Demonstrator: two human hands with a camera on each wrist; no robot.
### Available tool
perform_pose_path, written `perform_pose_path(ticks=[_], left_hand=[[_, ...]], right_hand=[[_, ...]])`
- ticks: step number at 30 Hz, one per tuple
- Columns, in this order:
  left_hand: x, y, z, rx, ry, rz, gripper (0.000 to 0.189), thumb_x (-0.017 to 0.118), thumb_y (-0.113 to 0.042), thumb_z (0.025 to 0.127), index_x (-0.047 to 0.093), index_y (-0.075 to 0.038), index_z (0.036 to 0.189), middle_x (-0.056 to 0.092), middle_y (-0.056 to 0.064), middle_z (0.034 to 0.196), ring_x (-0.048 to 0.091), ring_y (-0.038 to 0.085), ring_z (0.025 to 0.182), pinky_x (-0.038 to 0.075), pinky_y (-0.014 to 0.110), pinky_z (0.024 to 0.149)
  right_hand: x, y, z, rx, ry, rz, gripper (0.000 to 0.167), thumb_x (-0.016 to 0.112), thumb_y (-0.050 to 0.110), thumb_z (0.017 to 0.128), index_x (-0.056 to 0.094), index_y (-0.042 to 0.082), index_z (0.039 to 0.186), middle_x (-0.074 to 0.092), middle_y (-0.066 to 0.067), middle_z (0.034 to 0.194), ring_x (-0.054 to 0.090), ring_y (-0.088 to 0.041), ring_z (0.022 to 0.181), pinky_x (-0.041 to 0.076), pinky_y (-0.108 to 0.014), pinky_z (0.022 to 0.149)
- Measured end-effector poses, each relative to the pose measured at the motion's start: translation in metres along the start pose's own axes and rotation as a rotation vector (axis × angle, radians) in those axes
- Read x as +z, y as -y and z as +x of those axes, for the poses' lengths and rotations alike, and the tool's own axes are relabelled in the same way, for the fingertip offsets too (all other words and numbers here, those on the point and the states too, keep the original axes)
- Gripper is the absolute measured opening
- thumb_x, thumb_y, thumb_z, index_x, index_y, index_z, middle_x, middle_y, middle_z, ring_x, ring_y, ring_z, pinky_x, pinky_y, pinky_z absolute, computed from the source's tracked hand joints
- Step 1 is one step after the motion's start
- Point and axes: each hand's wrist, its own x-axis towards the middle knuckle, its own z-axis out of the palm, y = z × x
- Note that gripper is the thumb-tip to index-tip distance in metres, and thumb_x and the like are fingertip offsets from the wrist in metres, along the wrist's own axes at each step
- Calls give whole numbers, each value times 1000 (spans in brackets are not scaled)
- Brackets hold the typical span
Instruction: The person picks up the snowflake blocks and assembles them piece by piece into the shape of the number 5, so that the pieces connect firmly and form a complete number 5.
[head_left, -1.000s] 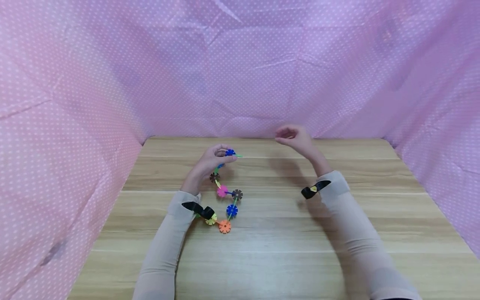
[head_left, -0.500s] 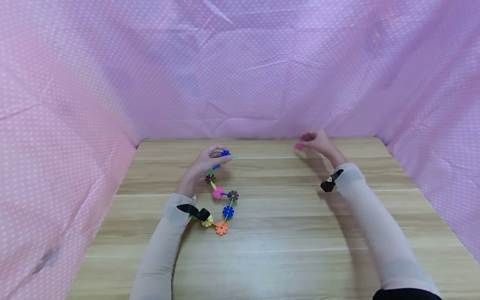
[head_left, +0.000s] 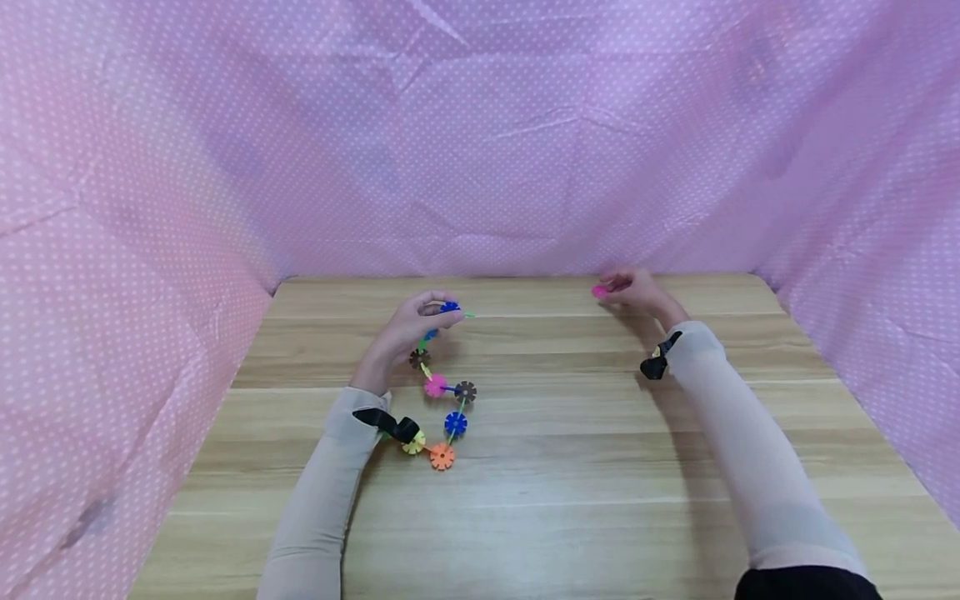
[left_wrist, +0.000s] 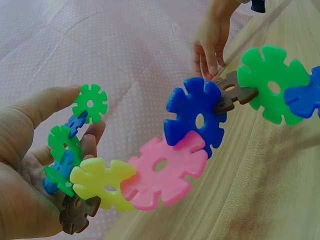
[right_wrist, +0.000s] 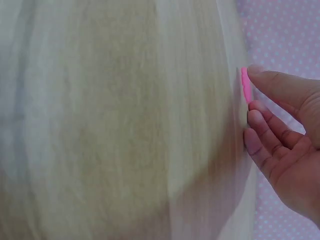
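Observation:
A chain of interlocking notched plastic discs [left_wrist: 162, 172] in several colours runs from my left hand [head_left: 415, 327] toward my left sleeve. Thumb and fingers of that hand pinch its far end, where a green disc [left_wrist: 90, 103] shows in the left wrist view. The rest of the chain bends along the table, through a pink disc and a blue disc [head_left: 455, 424] to an orange disc [head_left: 442, 456]. At the back right, my right hand [head_left: 636, 293] pinches a loose pink notched disc [right_wrist: 245, 86], thumb at one side and fingertips at the other. That disc appears edge-on in the right wrist view.
The wooden table [head_left: 570, 467] ends at the back against a pink dotted cloth [head_left: 480, 167], which also rises on both sides. Part of the chain's near end is hidden under my left wrist's black camera strap [head_left: 386, 423].
My right hand has moved right, then come down onto the pink disc, its fingers closing at it. The left hand still holds the chain in about the same spot.

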Motion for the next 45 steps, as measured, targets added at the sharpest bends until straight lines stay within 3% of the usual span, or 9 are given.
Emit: perform_pose_path(ticks=[5, 11, 13, 18, 23, 27, 35, 39, 45], left_hand=[[0, -1, 0, 4, -1, -3, 50, 75, -25, 94, 56, -7, 136, 63, 11, 125, 54, 44, 130, 44, 57, 111], [0, 0, 1, 8, 4, -13, 56, 73, -24, 95, 51, -1, 141, 63, 8, 122, 53, 45, 129, 45, 57, 110], [0, 0, 1, -3, 3, -20, 57, 73, -23, 95, 50, 0, 142, 64, 8, 121, 53, 45, 130, 44, 57, 111], [0, -2, 0, -17, -5, -18, 55, 72, -22, 96, 51, 0, 142, 64, 9, 120, 53, 45, 130, 44, 56, 111], [0, -1, -1, -22, -6, -19, 49, 73, -24, 95, 55, -5, 138, 65, 9, 120, 54, 43, 130, 44, 54, 111], [0, 0, 0, -27, -4, -23, 48, 73, -23, 95, 56, -6, 137, 64, 11, 123, 54, 43, 131, 44, 55, 112], [0, -1, 0, -33, -2, -9, 58, 73, -26, 95, 51, -3, 143, 64, 11, 125, 53, 43, 131, 43, 54, 113], [0, -1, 0, -22, -2, -18, 54, 73, -24, 95, 53, -3, 141, 64, 10, 123, 54, 43, 130, 45, 54, 111], [0, 0, -2, -12, -6, -34, 49, 72, -22, 96, 55, -4, 137, 64, 7, 120, 54, 44, 130, 46, 56, 110]], right_hand=[[1, -3, 4, 16, 0, 0, 49, 76, 4, 90, 57, -13, 133, 61, -36, 124, 60, -6, 85, 54, -16, 66], [3, -3, 8, 22, -1, -7, 42, 74, 2, 91, 60, -16, 126, 68, -28, 109, 58, -4, 78, 51, -15, 61], [2, 5, 5, 22, 14, 8, 39, 73, 0, 91, 60, -19, 123, 69, -28, 105, 58, -6, 76, 51, -16, 60], [4, 22, -5, 40, 28, -7, 37, 73, 1, 91, 60, -18, 121, 64, -34, 108, 59, -16, 84, 51, -18, 68], [8, 3, 1, 18, 26, -26, 38, 76, 4, 89, 62, -13, 121, 67, -26, 109, 60, -14, 88, 51, -15, 74], [12, 5, -5, -2, 51, -56, 34, 77, 4, 89, 65, -10, 117, 68, -25, 109, 63, -14, 88, 53, -15, 76], [30, 26, -17, -14, 135, 45, 27, 74, 3, 92, 65, -12, 111, 74, -26, 102, 67, -9, 77, 58, -24, 67], [46, 45, -24, -13, 166, 113, 29, 73, 0, 91, 63, -14, 114, 73, -25, 103, 68, -9, 80, 62, -28, 73], [72, 78, -27, -32, 133, 203, 30, 72, 0, 91, 64, -13, 117, 73, -6, 91, 66, -7, 76, 60, -24, 72]])
